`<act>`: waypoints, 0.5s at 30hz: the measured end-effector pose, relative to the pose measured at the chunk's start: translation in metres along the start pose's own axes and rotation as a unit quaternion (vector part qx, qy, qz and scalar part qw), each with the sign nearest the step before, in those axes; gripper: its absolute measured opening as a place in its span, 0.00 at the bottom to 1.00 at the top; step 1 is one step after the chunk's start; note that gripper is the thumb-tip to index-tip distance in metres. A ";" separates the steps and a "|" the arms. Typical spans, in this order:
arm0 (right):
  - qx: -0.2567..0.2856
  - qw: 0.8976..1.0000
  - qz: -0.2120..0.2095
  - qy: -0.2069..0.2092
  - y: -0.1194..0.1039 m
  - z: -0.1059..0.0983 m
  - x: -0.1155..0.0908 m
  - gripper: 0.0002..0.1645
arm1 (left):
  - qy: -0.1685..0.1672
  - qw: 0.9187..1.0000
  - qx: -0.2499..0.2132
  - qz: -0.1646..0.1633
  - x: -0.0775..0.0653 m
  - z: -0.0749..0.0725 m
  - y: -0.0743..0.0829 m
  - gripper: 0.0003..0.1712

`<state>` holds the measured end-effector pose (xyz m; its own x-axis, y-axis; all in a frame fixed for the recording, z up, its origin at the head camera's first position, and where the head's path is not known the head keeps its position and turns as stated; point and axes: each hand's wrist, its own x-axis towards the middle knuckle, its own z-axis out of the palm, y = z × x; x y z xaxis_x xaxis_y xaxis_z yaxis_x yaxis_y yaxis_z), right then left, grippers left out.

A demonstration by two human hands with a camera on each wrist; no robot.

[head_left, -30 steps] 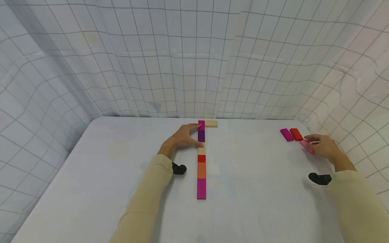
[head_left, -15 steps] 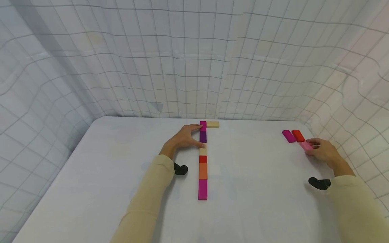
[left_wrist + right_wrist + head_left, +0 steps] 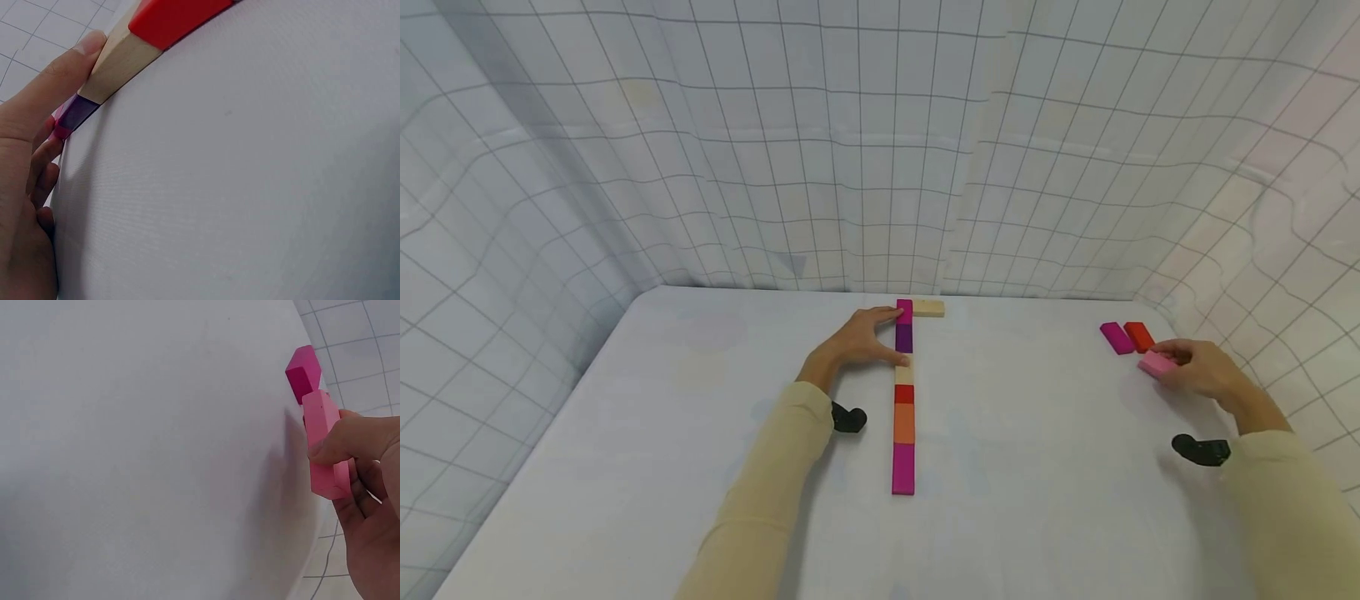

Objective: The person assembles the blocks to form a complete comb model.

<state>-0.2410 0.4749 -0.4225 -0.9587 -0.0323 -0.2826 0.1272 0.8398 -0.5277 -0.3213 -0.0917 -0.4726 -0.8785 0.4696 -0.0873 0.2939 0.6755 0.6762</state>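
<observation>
My left hand point(image 3: 857, 337) spans part of a row of coloured wooden blocks, its thumb on a bare-wood block point(image 3: 122, 65) and its fingertips at the magenta block point(image 3: 905, 310) of the far end. A purple block point(image 3: 904, 337) lies between thumb and fingers. Nearer in the same row come a red block point(image 3: 904, 394), an orange block point(image 3: 904, 423) and another magenta block point(image 3: 903, 469). Over at the right, my right hand point(image 3: 1202, 367) pinches a pink block point(image 3: 320, 419) between thumb and fingers, and it casts a shadow on the white table.
Beside the row's far end, a second bare-wood block point(image 3: 929, 308) points right. Close past the right hand lie a loose magenta block point(image 3: 1117, 337) and a loose red block point(image 3: 1139, 335). A grid-patterned white curtain point(image 3: 820, 167) encloses the table point(image 3: 1037, 500) at the back and sides.
My right hand has closed on the pink block and turned it away from its slanted position near the red block. The left hand stays at the row.
</observation>
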 end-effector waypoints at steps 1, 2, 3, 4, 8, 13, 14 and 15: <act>-0.001 1.000 -0.007 0.000 -0.002 -0.001 0.001 0.40 | 0.000 1.000 0.002 0.000 0.000 0.000 0.000 0.59; -0.001 1.000 -0.014 -0.001 -0.004 -0.002 0.002 0.39 | -0.001 1.000 0.002 0.000 0.000 0.000 0.000 0.59; 0.000 1.000 -0.020 -0.002 -0.006 -0.003 0.003 0.38 | -0.001 1.000 0.003 -0.001 0.000 0.000 0.000 0.59; 0.001 1.000 -0.026 -0.003 -0.009 -0.004 0.005 0.38 | -0.002 1.000 0.003 -0.003 0.000 0.000 0.000 0.59; 0.009 0.999 -0.048 -0.011 -0.025 -0.007 0.010 0.36 | -0.004 1.000 -0.004 -0.009 -0.002 -0.001 0.001 0.60; 0.007 0.997 -0.075 -0.016 -0.046 -0.005 0.016 0.33 | -0.002 1.000 -0.015 -0.010 -0.003 -0.002 0.002 0.60; 0.003 0.997 -0.079 -0.016 -0.051 -0.004 0.017 0.32 | -0.002 1.000 -0.015 -0.009 -0.003 -0.001 0.002 0.60; 0.001 0.996 -0.083 -0.017 -0.055 -0.004 0.019 0.31 | -0.003 1.000 -0.015 -0.008 -0.002 0.000 0.001 0.60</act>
<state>-0.2666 0.4300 -0.3959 -0.9576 -0.1886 -0.2177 -0.0317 0.8201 -0.5713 -0.3191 -0.0920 -0.4711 -0.8812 0.4616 -0.1020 0.2680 0.6654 0.6967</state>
